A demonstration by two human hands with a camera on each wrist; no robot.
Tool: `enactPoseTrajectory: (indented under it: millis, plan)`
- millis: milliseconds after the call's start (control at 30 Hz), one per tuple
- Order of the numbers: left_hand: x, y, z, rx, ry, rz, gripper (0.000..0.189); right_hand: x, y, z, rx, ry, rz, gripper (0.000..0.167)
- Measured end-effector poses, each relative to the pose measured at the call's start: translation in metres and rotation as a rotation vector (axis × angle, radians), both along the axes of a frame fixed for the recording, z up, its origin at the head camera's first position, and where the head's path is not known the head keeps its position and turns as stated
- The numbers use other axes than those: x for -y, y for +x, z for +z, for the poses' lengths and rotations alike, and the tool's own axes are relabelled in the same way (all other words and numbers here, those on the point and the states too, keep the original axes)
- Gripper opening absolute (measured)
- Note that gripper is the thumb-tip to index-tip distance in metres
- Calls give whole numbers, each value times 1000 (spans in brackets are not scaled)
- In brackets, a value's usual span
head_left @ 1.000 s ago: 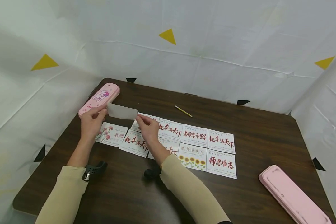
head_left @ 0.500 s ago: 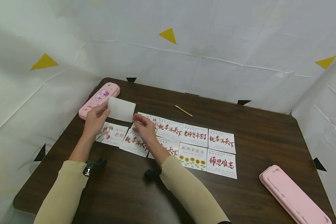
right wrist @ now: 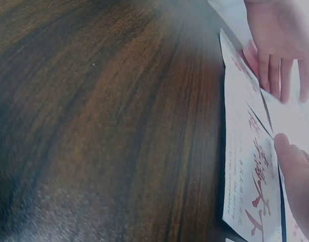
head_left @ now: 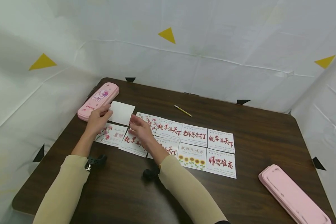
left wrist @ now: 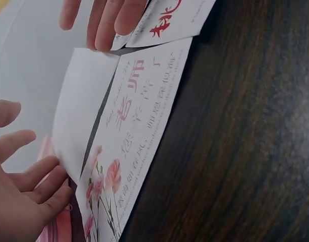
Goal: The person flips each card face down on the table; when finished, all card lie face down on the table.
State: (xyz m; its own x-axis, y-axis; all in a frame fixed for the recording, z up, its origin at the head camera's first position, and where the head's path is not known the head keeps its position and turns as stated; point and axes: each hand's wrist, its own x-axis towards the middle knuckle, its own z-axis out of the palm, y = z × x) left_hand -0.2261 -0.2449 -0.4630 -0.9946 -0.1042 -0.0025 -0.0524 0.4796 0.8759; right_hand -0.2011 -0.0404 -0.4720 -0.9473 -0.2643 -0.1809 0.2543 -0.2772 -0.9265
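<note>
Our left hand (head_left: pixel 97 117) sits left of centre in the head view, fingers nearly straight, its tips touching the left edge of the blank card (head_left: pixel 121 112). In the left wrist view those fingers (left wrist: pixel 41 184) lie against the card's near edge without curling round it. Our right hand (head_left: pixel 138 129) hovers just right of the card's lower right corner, fingers relaxed and spread, gripping nothing; whether it touches the card, we cannot tell. The 2 hands are apart, with the blank card between them.

The blank card lies flat on the table (head_left: pixel 240 118), white side up, just above the carnation card (head_left: pixel 111 134) and beside the bear case (head_left: pixel 98 100) in the upper left of the table.

To the right, printed cards run in 2 rows toward the centre: the carnation card, then red-lettered cards (head_left: pixel 221 140), with a sunflower card (head_left: pixel 191 156) in the lower row. The right forearm crosses 2 of them. A pencil (head_left: pixel 183 110) lies above the rows, well apart. A plain pink case (head_left: pixel 292 195) sits at the lower right corner. White sheeting with yellow triangles (head_left: pixel 167 35) fills the top of the frame.
</note>
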Motion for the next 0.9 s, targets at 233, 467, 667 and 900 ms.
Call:
enactPoseTrajectory:
  millis: [233, 467, 667, 900]
  plan:
    - [-1, -1, -4, 53, -123, -19, 53, 0, -1, -1, 53, -41, 49, 49]
    - [-5, 1, -2, 75, -190, -42, 53, -1, -1, 1, 110, -77, 77, 51]
    - [-8, 6, 2, 64, -221, -60, 53, -1, -1, 2, 122, -80, 94, 52]
    - [-8, 9, 3, 56, -220, -61, 52, -2, -1, 0, 131, -95, 95, 53]
